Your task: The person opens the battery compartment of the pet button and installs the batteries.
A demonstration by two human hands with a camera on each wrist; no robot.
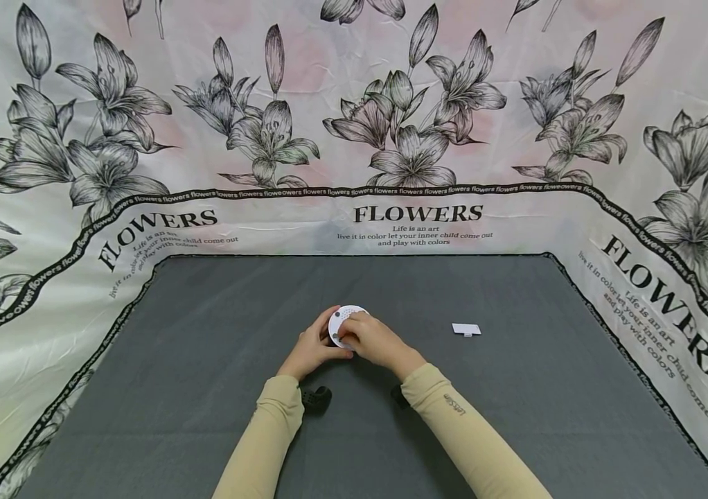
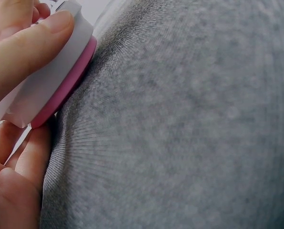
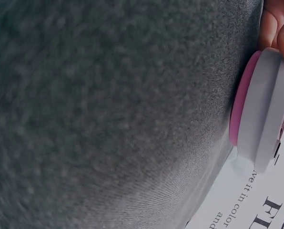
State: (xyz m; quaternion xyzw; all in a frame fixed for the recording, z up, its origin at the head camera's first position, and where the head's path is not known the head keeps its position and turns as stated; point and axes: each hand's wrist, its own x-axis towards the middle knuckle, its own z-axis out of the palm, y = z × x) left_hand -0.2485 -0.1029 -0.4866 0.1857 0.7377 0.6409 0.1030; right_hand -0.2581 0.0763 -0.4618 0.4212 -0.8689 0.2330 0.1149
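Both hands hold one small round device point(image 1: 343, 323), white on top with a pink band along its lower edge (the band shows only in the two wrist views). The left hand point(image 1: 313, 350) has its fingers curled around the device from the left side, and one fingertip point(image 2: 56, 24) presses on the white rim. The right hand point(image 1: 375, 341) grips the device from the right, its fingers bent over the top. The device is near the middle of the grey mat point(image 1: 204, 388), tilted up on its edge. A small white card point(image 1: 466, 329) lies flat on the mat, well apart to the right. A flower-printed cloth point(image 1: 416, 138) surrounds the mat.
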